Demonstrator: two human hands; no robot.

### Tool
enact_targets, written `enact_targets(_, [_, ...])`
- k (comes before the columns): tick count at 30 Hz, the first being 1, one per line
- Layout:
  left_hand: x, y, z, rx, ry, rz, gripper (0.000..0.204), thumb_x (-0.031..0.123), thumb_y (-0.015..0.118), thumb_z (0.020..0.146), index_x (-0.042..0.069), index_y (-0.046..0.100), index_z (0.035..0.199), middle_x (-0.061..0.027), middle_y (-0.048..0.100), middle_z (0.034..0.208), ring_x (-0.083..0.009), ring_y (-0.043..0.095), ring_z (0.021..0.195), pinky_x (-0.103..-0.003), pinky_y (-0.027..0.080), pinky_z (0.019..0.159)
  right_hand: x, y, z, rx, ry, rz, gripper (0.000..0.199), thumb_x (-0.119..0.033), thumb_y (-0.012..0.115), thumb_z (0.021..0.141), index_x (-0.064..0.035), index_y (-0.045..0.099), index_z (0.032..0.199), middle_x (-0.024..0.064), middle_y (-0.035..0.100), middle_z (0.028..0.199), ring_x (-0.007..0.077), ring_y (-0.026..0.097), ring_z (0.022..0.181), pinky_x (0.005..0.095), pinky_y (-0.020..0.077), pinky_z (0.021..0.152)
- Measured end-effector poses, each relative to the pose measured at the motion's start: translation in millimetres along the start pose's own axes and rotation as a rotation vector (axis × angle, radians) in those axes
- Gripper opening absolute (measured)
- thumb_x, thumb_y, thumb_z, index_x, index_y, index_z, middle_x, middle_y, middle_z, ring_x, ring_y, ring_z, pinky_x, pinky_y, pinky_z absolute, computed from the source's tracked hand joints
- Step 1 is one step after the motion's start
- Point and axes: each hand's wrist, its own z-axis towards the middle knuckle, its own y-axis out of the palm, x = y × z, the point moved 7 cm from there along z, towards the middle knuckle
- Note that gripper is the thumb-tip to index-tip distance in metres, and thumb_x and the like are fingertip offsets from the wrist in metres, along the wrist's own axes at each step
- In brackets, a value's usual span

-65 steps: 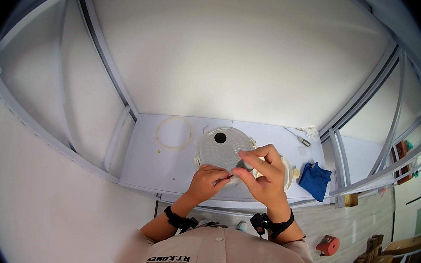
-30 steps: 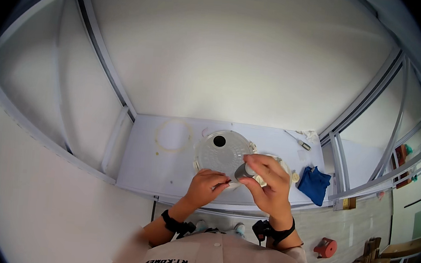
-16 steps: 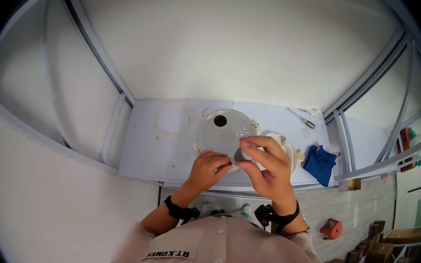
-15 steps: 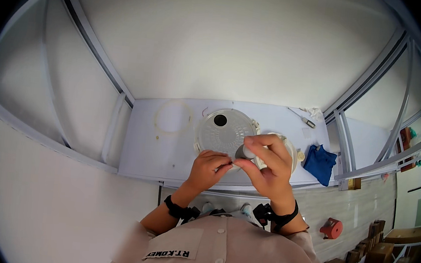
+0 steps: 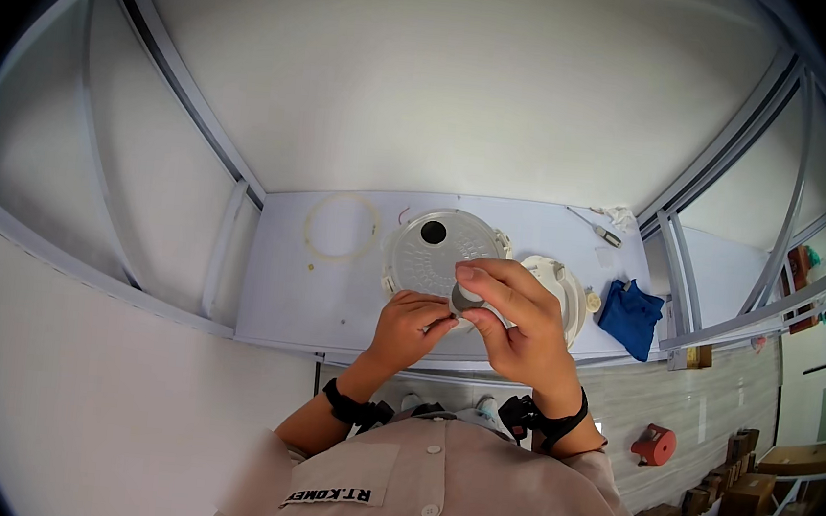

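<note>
A small grey cylindrical piece point(image 5: 465, 302) with a pale top sits between the thumb and fingers of my right hand point(image 5: 528, 329). It is held above the near edge of a round, silvery-white disc-shaped housing point(image 5: 463, 250), which has a dark round hole near its far left. My left hand point(image 5: 404, 332) is closed in a pinch against the left side of the grey piece. Whatever its fingertips hold is too small or hidden to tell. Partly behind my right hand lies a white round part point(image 5: 567, 289).
On the white table point(image 5: 277, 295), a thin cream ring point(image 5: 308, 224) lies left of the housing. Toward the right are a screwdriver point(image 5: 607, 237), a blue cloth point(image 5: 630, 321) and a small cream round piece point(image 5: 593, 301). Metal frame posts flank the table. A red stool point(image 5: 654, 445) stands on the floor.
My right hand has moved left with the grey piece, bringing it up against my left fingertips. More of the white round part shows. My left hand stays nearly in place.
</note>
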Motion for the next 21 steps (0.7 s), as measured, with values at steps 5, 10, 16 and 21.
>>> enact_targets(5, [0,2,-2,0.010,-0.014,0.008,0.015,0.015,0.086,0.081,0.008,0.078,0.092,-0.0083,0.081,0.097,-0.0263,0.076,0.089,-0.040,0.055,0.082,-1,4,-3,0.093,-0.050,-0.065,0.041,0.002,0.071,0.093,-0.0071,0.071,0.133,0.0155,0.070,0.120,0.0299,0.072,0.098,0.0347,0.0600,0.075])
enact_targets(10, [3,2,-2,0.048,-0.014,0.019,0.014,0.015,0.085,0.082,0.008,0.078,0.092,-0.0088,0.081,0.095,-0.0272,0.076,0.089,-0.040,0.055,0.081,-5,6,-8,0.170,-0.077,-0.110,0.043,0.003,0.072,0.092,-0.0056,0.070,0.134,0.0176,0.069,0.118,0.0316,0.071,0.099,0.0369,0.0600,0.080])
enact_targets(16, [6,3,-6,0.075,-0.017,0.044,0.014,0.014,0.085,0.084,0.006,0.078,0.093,-0.0101,0.080,0.095,-0.0285,0.076,0.090,-0.040,0.056,0.081,-10,9,-9,0.165,-0.030,-0.129,0.049,0.006,0.075,0.088,0.0000,0.067,0.136,0.0201,0.070,0.120,0.0336,0.070,0.105,0.0377,0.0572,0.091])
enact_targets(21, [7,2,-5,0.070,-0.004,0.008,0.020,0.012,0.084,0.084,0.005,0.077,0.102,-0.0105,0.080,0.098,-0.0295,0.075,0.090,-0.042,0.056,0.082,11,-6,-10,0.212,0.028,0.047,0.052,0.004,0.071,0.092,0.0027,0.061,0.143,0.0204,0.067,0.125,0.0315,0.067,0.114,0.0392,0.0532,0.100])
